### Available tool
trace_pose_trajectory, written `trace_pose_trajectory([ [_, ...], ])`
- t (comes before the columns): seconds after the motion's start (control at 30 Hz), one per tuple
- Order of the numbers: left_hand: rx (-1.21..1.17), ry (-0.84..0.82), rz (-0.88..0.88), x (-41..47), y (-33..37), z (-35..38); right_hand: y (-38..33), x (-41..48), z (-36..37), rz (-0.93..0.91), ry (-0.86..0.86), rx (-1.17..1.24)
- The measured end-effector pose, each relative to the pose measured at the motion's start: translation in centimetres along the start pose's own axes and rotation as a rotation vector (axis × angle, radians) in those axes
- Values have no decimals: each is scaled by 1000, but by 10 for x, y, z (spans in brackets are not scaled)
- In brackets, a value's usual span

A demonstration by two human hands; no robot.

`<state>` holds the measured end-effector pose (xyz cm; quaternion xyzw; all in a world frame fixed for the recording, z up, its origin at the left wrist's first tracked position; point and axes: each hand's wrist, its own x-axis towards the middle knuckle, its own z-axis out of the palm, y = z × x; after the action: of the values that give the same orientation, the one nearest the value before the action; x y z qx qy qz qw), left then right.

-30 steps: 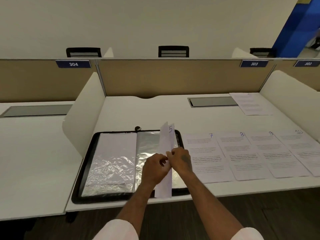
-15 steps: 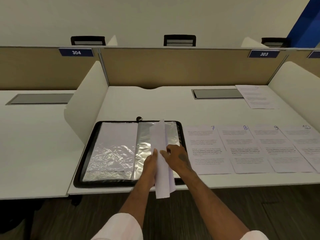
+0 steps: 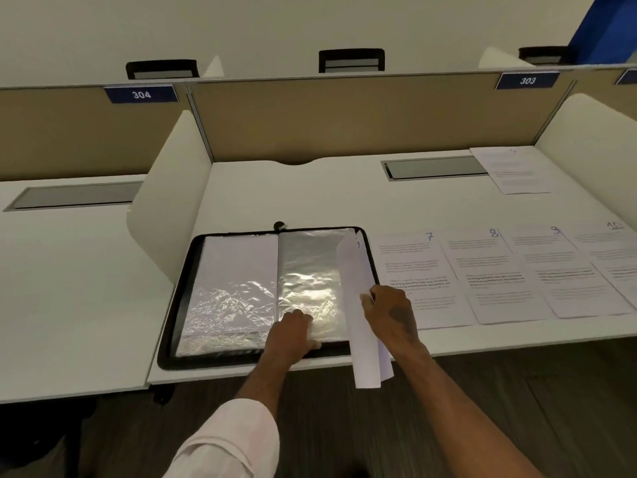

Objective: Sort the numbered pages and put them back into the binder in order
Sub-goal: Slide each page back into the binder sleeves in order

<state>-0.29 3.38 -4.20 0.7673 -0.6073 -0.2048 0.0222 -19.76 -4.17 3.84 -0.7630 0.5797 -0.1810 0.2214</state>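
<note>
A black binder [image 3: 179, 305] lies open on the desk with shiny plastic sleeves on both sides. My left hand [image 3: 293, 334] rests on the lower part of the right sleeve [image 3: 310, 267], fingers curled at its bottom edge. My right hand [image 3: 389, 308] grips a curled white page [image 3: 358, 305] standing on edge over the binder's right border, its lower end hanging past the desk edge. Pages numbered 7 [image 3: 413, 270], 8 [image 3: 489, 270], 9 [image 3: 565, 267] and 10 [image 3: 617, 250] lie in a row to the right.
Another sheet [image 3: 513, 169] lies at the back right beside a grey cable hatch [image 3: 434, 167]. White side dividers [image 3: 169, 201] and a tan back panel [image 3: 344, 115] bound the desk [image 3: 310, 194]. Chairs stand behind the panel.
My left hand let go of the page and came down onto the right sleeve. My right hand carried the curled page rightward to the binder's right border.
</note>
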Motion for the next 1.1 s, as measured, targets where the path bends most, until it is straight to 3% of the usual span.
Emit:
trace_pose_trajectory([
  [0.37, 152, 79, 239, 6, -8, -1, -19, -15, 8, 50, 88, -110],
  [0.5, 116, 146, 215, 6, -12, 2, -31, -15, 12, 41, 104, -117],
  [0.6, -39, 189, 128, 10, -13, -4, -36, -14, 15, 28, 115, -133],
  [0.8, -447, 25, -9, 27, -23, -11, -32, -14, 14, 22, 138, -170],
  [0.97, -412, -48, 36, 26, -26, -8, -25, -18, 15, 32, 149, -107],
  [1.1, -256, 0, 37, 20, -28, -4, -25, -25, 14, -24, 160, -14],
])
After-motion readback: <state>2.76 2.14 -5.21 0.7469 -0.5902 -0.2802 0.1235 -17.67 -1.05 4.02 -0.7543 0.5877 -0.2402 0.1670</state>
